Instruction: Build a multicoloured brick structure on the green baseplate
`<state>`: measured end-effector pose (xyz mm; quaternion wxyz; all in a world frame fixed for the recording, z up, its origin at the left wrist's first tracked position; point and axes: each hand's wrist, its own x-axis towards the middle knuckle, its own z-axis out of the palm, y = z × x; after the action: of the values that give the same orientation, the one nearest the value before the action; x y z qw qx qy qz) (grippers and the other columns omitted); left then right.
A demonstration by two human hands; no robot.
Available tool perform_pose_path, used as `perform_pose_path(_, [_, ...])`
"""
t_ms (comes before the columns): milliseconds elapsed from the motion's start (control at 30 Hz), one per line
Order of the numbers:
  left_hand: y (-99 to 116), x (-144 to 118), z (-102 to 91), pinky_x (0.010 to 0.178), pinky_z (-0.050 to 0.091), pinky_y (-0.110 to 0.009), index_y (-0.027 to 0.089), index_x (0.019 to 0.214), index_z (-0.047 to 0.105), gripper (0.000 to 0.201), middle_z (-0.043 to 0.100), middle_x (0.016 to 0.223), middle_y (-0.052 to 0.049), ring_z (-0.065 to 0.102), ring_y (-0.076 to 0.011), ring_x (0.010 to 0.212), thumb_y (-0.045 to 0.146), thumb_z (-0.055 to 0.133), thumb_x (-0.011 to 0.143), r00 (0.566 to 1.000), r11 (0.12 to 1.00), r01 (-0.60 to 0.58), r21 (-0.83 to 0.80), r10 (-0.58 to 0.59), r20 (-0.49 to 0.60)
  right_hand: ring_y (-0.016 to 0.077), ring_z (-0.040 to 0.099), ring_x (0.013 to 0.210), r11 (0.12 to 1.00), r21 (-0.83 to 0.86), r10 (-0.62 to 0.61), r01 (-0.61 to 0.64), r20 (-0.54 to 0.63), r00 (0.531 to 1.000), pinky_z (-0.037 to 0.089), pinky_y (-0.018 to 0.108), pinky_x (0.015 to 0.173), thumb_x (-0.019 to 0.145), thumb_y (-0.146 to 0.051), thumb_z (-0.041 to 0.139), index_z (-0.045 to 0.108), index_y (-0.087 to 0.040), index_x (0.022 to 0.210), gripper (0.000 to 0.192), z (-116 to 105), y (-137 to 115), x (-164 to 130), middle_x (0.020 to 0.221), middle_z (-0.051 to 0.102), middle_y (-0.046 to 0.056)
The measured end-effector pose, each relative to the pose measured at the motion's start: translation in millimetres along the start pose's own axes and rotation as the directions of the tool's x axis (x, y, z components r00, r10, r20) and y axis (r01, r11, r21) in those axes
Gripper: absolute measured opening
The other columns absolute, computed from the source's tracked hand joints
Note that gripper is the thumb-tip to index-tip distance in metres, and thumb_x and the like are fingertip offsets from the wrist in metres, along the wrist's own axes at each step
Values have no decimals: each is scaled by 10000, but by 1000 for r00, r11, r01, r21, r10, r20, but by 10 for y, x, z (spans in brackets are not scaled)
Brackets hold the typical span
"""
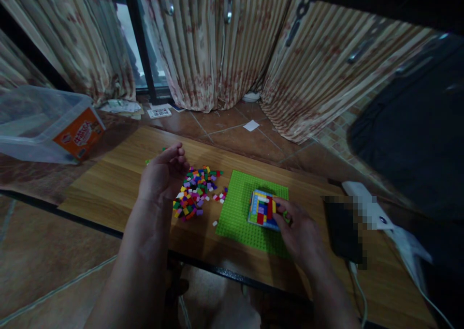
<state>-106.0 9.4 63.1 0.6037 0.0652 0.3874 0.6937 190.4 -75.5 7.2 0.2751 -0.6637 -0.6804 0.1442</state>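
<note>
At centre frame, my right hand (300, 232) pinches a green brick (286, 216) against the block (262, 209) on the baseplate (239, 213); my left hand (163, 176), loosely curled and holding nothing, hovers beside the pile (197, 191).

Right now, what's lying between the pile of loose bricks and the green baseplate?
In the head view, a few stray small bricks lie on the bare wooden table between the pile of loose bricks and the green baseplate.

Wood-grain table (119, 179), studded plastic baseplate (239, 213), glossy plastic bricks (195, 193).
</note>
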Motion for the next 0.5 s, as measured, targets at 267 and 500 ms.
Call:
perform_pose_path(267, [-22,43,-26,477,485,-142,120,806,638,162,595,578,20,539,-49,444,38,506,849,1000,1000,-12,6,12,11,264,557,1105,996,84,40,-31,-105,994,445,476,970,798,-426,645,732,-262,1052,315,-19,121,31,1160,583,88])
perform_pose_path(500, [-17,40,-28,482,476,-145,106,805,639,155,589,583,21,529,-43,433,33,508,844,1000,1000,-28,5,28,-2,256,544,1202,920,370,120,-127,42,992,419,497,1032,758,-407,697,731,-268,1059,333,22,242,73,1299,547,79])
